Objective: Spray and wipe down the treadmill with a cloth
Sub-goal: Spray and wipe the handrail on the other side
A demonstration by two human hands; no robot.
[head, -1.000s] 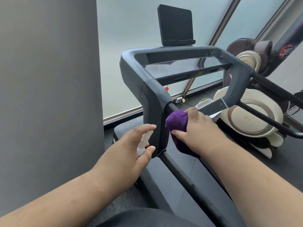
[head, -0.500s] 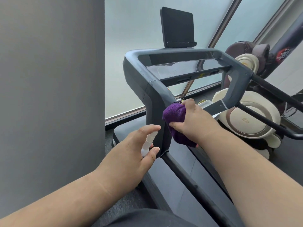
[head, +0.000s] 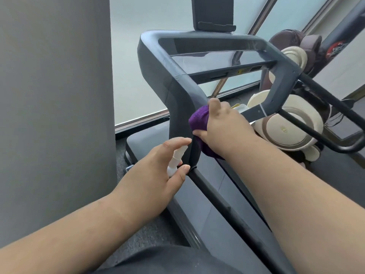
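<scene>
A dark grey treadmill [head: 156,56] fills the middle, its console frame up top and its left handrail [head: 215,196] running toward me. My right hand [head: 223,123] grips a bunched purple cloth [head: 198,117] and presses it against the inner side of the treadmill's left upright. My left hand [head: 158,173] holds a small white spray bottle [head: 176,159] just left of that upright, index finger over the nozzle. Most of the bottle is hidden behind my fingers.
A wide grey pillar [head: 55,115] stands close on the left. A black tablet holder [head: 213,14] tops the console. A cream and brown massage chair [head: 286,123] sits beyond the right handrail [head: 324,107]. A frosted window [head: 138,66] runs behind.
My right hand has slid the purple cloth a little upward along the left upright. My left hand keeps the bottle in the same place beside it.
</scene>
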